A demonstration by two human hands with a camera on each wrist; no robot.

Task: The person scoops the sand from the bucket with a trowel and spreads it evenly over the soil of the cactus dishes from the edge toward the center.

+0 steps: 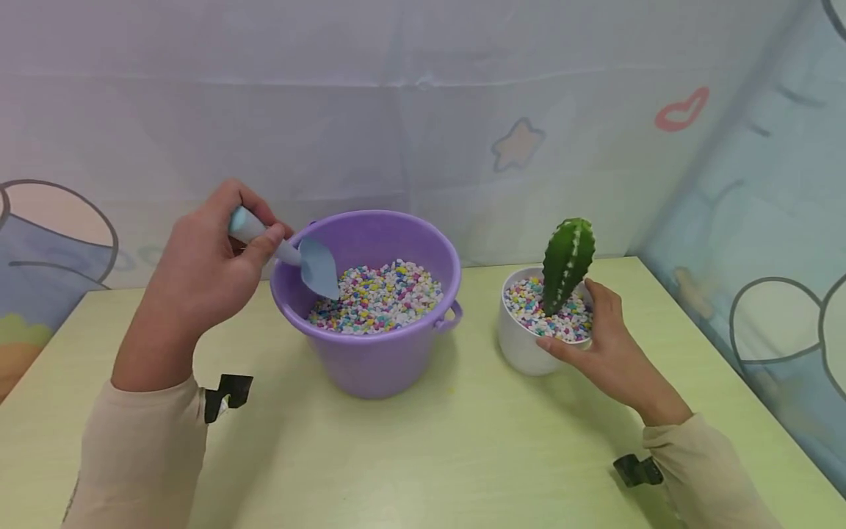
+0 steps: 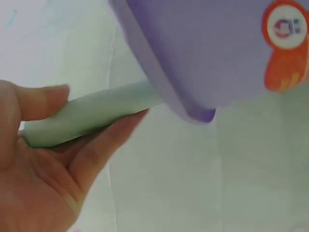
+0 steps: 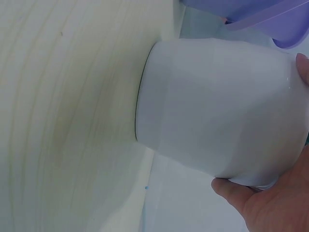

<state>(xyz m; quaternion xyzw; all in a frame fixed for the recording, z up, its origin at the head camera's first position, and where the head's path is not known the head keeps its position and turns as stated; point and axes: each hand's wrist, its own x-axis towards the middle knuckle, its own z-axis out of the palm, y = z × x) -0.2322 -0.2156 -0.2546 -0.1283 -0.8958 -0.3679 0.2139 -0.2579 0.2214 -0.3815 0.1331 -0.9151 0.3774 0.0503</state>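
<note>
My left hand (image 1: 211, 272) grips the handle of a light-blue toy shovel (image 1: 319, 268). Its blade tilts down inside the near-left rim of a purple bucket (image 1: 373, 364), close over small multicoloured pebbles (image 1: 383, 297). In the left wrist view, fingers and thumb wrap the pale handle (image 2: 91, 113), whose far end passes behind the bucket's rim. On the right, a white pot (image 1: 525, 345) holds similar pebbles and an upright green cactus (image 1: 568, 261). My right hand (image 1: 617, 360) holds this pot by its rim, thumb in front and fingers at the far side. The pot's base sits on the table in the right wrist view.
Both containers stand on a pale wooden table (image 1: 396, 463), the bucket left of the pot. A printed cloth backdrop (image 1: 330, 132) hangs behind, with another at the right. The bucket has a small side lug (image 1: 451, 316) facing the pot.
</note>
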